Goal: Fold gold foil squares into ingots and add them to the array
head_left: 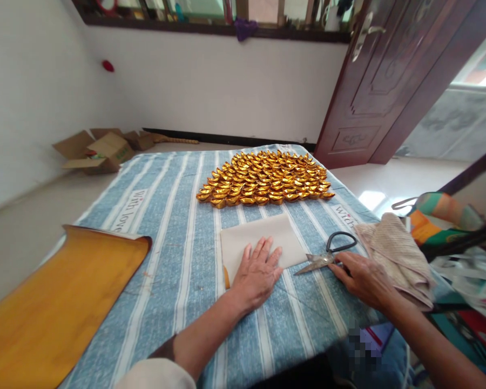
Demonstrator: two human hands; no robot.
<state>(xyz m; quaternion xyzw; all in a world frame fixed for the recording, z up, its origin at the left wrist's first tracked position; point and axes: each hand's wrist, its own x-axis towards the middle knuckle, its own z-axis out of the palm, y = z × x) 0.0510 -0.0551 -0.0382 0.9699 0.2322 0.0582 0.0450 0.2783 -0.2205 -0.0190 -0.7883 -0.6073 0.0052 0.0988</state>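
Observation:
My left hand (259,270) lies flat with fingers spread on a pale grey-white sheet of paper (275,232). A strip of gold shows at the sheet's lower left edge (227,276). To the right, my right hand (362,278) is closed on one handle of a pair of scissors (326,260). Their blades are parted and point left, close to the paper's right corner. The other black handle loop is free; the gripped one is hidden under my fingers. Beyond the paper, rows of shiny gold folded-foil ingots (267,181) are packed close together.
A blue-and-white striped cloth (166,216) covers the table. Large gold sheets (60,302) hang over its left side. A beige towel (397,259) lies by my right hand. Open cardboard boxes (101,154) stand on the floor, and a dark red door (372,86) is at the back right.

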